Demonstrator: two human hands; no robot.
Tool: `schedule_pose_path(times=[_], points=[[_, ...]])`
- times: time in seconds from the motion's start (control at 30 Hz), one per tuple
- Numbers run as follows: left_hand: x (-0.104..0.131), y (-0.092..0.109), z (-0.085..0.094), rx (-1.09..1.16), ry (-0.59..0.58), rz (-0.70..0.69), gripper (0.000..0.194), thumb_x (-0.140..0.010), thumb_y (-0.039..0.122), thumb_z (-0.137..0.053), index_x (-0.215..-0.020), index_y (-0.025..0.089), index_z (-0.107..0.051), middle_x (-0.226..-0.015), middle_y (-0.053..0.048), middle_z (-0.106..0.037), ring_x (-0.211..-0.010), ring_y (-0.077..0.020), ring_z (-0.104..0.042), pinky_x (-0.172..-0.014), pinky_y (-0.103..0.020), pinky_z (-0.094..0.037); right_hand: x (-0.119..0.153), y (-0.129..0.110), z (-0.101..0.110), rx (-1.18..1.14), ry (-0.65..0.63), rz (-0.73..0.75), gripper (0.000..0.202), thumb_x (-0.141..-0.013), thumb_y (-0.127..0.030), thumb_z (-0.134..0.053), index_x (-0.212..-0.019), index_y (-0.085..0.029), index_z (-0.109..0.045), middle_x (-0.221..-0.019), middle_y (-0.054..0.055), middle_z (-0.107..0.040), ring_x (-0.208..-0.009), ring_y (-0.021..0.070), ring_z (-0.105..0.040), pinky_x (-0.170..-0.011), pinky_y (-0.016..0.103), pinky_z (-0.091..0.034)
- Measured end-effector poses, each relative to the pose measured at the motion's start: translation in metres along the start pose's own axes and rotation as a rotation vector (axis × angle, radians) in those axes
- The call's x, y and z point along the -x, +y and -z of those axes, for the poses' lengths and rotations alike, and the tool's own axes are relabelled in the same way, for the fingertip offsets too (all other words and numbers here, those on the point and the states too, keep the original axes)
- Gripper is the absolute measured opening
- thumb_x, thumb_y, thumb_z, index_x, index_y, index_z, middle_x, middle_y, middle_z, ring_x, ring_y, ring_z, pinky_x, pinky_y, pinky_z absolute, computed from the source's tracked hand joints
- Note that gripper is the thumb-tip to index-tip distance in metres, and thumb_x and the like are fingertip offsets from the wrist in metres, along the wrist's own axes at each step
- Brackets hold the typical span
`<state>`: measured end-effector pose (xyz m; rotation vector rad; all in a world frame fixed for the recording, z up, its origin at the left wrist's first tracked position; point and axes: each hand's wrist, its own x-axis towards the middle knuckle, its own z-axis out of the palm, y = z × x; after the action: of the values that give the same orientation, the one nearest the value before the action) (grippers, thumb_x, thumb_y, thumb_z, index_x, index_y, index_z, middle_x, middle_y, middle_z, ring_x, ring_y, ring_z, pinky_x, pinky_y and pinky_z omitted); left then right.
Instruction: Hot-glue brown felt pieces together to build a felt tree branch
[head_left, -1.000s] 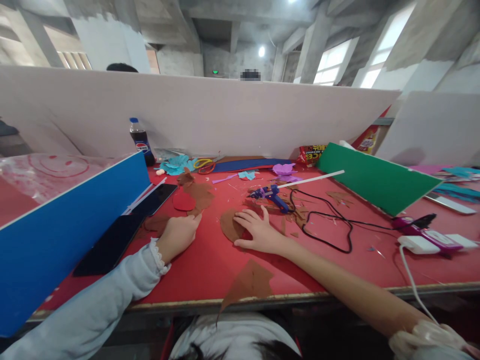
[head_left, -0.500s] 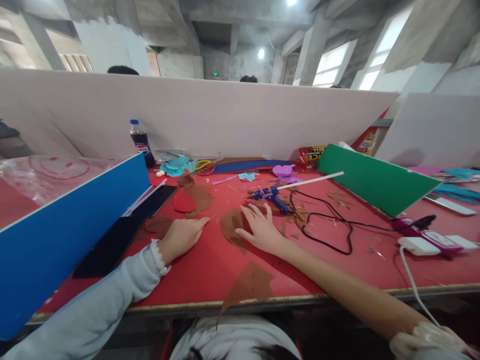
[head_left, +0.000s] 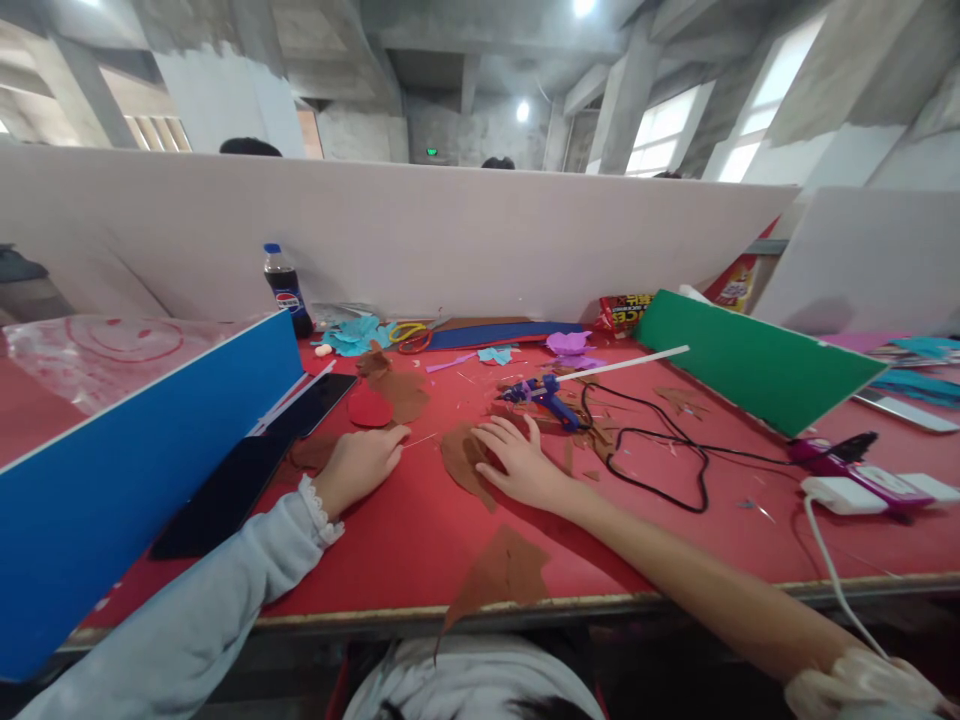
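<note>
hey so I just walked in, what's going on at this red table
A person is working with brown scraps. Their right hand rests spread over a roundish brown piece. Their left hand is at the table beside a red piece; whether it grips anything is unclear. A glue gun lies just beyond the right hand.

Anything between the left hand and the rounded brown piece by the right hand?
Only a thin strand shows between the left hand and the brown piece, nothing bulky; the right hand overlaps the piece's right side.
</note>
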<state>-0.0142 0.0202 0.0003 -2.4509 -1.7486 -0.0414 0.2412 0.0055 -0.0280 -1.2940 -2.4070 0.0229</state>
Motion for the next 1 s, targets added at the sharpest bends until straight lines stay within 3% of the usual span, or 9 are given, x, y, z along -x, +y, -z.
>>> schedule_pose_path(times=[0.23, 0.43, 0.67, 1.0], points=[[-0.005, -0.001, 0.009, -0.087, -0.046, 0.069, 0.024, -0.087, 0.030, -0.033, -0.092, 0.019, -0.055, -0.078, -0.009, -0.067, -0.072, -0.0235, -0.064, -0.063, -0.030, -0.042, -0.001, -0.002, 0.003, -0.033, -0.025, 0.007, 0.041, -0.084, -0.036, -0.045, -0.122, -0.022, -0.046, -0.127, 0.009, -0.050, -0.125, 0.0231, -0.032, -0.103, 0.053, -0.002], [-0.007, -0.008, 0.011, -0.110, -0.062, 0.006, 0.025, -0.087, 0.029, -0.034, -0.089, 0.017, -0.056, -0.079, -0.011, -0.067, -0.076, -0.0239, -0.064, -0.066, -0.030, -0.043, -0.003, -0.004, 0.004, -0.145, -0.033, -0.107, 0.031, -0.088, -0.031, -0.036, -0.113, -0.025, -0.054, -0.120, 0.008, -0.055, -0.118, 0.0211, -0.040, -0.100, 0.053, -0.012], [-0.010, -0.013, 0.005, -0.140, -0.026, 0.146, 0.027, -0.085, 0.026, -0.034, -0.090, 0.014, -0.058, -0.079, -0.014, -0.067, -0.076, -0.0263, -0.064, -0.067, -0.034, -0.044, -0.003, -0.004, 0.004, -0.158, 0.018, -0.084, 0.032, -0.086, -0.029, -0.039, -0.114, -0.023, -0.053, -0.121, 0.008, -0.055, -0.118, 0.0202, -0.040, -0.101, 0.050, -0.013], [-0.012, -0.012, 0.004, -0.107, 0.012, 0.179, 0.027, -0.087, 0.030, -0.031, -0.091, 0.018, -0.056, -0.080, -0.011, -0.067, -0.075, -0.0248, -0.065, -0.063, -0.031, -0.043, 0.001, -0.011, 0.015, -0.108, -0.012, 0.128, 0.041, -0.085, -0.032, -0.043, -0.123, -0.021, -0.047, -0.125, 0.009, -0.053, -0.123, 0.0221, -0.035, -0.104, 0.048, -0.009]])
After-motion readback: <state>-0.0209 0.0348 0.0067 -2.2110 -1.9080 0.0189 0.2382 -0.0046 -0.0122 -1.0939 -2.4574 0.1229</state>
